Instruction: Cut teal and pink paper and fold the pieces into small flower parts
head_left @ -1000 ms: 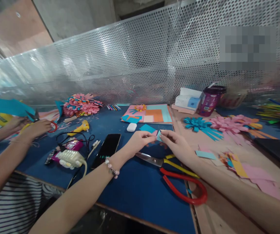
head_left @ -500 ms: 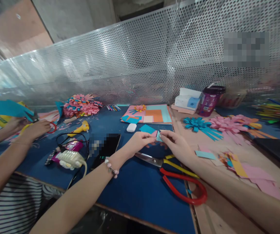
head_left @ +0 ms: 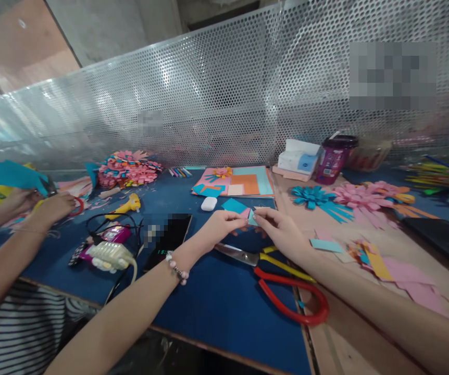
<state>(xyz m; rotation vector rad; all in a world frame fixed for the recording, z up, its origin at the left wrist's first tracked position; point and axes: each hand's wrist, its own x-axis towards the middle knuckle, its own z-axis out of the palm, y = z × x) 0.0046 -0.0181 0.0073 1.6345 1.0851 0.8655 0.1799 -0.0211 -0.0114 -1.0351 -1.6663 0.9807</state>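
Note:
Between my fingertips is a small light-blue piece of paper. My left hand pinches its left side, and my right hand pinches its right side. Just behind them lie a darker blue piece of paper and a bit of pink paper. Below my hands rests a pair of scissors with red and yellow handles, its blades partly behind my left wrist. A white earbud case sits behind my left hand. Pale-blue paper strips lie right of my right forearm.
A phone and a glue gun lie to the left, where a co-worker's hands cut blue paper. Coloured sheets are at the back. Paper flowers, a purple cup and a black phone stand or lie rightward.
The view has shifted slightly, so everything sits a little further left. Both my hands keep their pinch on the light-blue paper, with hardly any movement.

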